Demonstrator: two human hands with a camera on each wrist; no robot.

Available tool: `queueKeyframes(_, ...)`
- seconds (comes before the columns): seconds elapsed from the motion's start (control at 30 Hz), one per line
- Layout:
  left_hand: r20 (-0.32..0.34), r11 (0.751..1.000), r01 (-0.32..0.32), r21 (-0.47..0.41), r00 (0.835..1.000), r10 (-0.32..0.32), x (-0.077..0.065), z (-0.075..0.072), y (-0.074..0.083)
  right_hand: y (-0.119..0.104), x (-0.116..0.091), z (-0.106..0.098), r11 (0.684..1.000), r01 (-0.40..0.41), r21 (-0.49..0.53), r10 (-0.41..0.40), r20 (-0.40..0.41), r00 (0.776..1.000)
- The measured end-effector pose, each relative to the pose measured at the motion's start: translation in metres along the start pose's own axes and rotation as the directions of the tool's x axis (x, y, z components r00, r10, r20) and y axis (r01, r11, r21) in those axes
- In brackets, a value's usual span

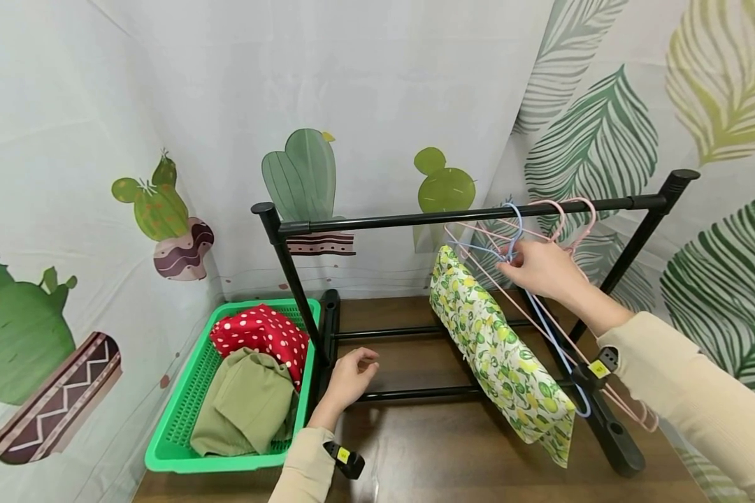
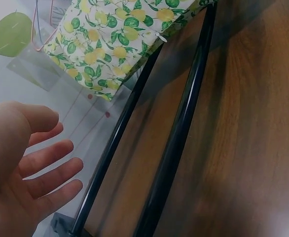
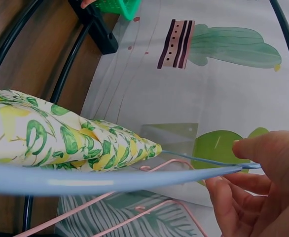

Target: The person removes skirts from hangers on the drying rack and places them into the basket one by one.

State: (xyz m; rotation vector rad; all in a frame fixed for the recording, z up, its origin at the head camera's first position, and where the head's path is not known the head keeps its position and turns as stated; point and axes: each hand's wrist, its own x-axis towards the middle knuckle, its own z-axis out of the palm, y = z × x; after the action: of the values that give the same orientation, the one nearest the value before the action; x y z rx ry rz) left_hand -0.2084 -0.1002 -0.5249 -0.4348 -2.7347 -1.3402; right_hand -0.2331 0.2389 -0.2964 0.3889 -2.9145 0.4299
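My right hand (image 1: 547,269) pinches a light blue hanger (image 3: 85,180) at its neck, just below the hook, which sits over the black bar (image 1: 377,223) of a rack. A folded cloth with a lemon print (image 1: 491,342) hangs on this hanger; a small zipper pull shows on it in the left wrist view. Pink hangers (image 1: 594,213) hang on the bar to the right, behind my right hand. Holding nothing, my left hand (image 1: 351,377) is raised near the rack's left leg, its fingers loosely bent.
On the left of the wooden table (image 1: 428,454) stands a green basket (image 1: 226,462) with a red polka-dot cloth (image 1: 258,332) and an olive green cloth (image 1: 252,405). Two black lower rods (image 1: 415,395) join the rack's feet. A printed curtain (image 1: 377,91) closes off the back.
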Motion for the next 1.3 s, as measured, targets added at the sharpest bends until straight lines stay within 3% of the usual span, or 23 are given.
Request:
queueKeyframes(0.47,0.003,1.000,0.004,-0.012,1.000,-0.004,0.003,0.012,-0.001,0.000,0.005,0.001,0.998,-0.061,-0.030,0.062,0.030,0.998)
queueKeyframes(0.63,0.006,0.999,0.035,-0.035,0.999,-0.035,0.003,0.017,-0.003,0.001,0.005,0.003,0.998,-0.053,-0.021,0.053,0.004,0.999)
queueKeyframes(0.97,-0.068,0.997,0.044,-0.071,0.997,-0.048,0.006,0.029,-0.005,-0.002,0.005,0.005,0.999,-0.047,-0.018,0.045,-0.092,0.995)
queueKeyframes(1.3,-0.048,0.993,0.064,-0.098,0.996,-0.069,0.004,0.037,-0.008,-0.003,0.005,0.003,0.999,-0.042,-0.035,0.038,-0.107,0.994)
